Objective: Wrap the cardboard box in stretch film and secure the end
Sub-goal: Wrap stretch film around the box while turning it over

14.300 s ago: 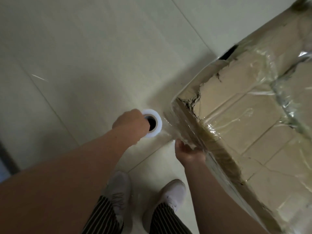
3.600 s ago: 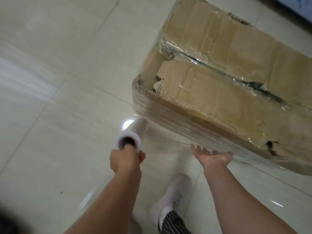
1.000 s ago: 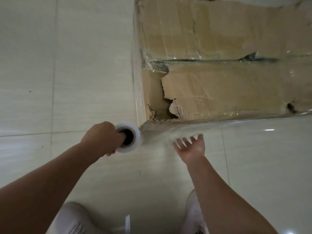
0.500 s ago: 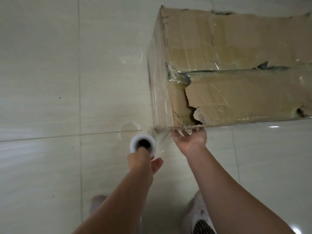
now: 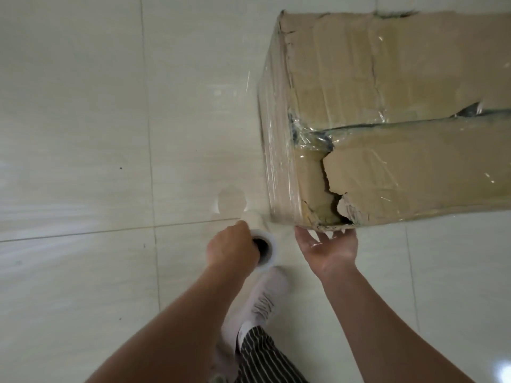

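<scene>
A large torn cardboard box point(image 5: 401, 128) stands on the tiled floor at the upper right, its top and left side covered in clear stretch film. My left hand point(image 5: 231, 248) grips the upper end of the white stretch film roll point(image 5: 266, 251), fingers curled into its dark core, just below the box's near-left corner. A short sheet of film point(image 5: 266, 217) runs from the roll to that corner. My right hand point(image 5: 327, 247) is flat, palm up, with straight fingers touching the box's near edge at the corner.
Glossy pale floor tiles point(image 5: 83, 134) with grout lines lie all around the box. My white shoe point(image 5: 261, 302) and striped trouser leg point(image 5: 265, 357) are directly below the roll.
The view and my hands have shifted round the box's near-left corner. The roll stays close to that corner. My right hand remains flat at the box's near edge.
</scene>
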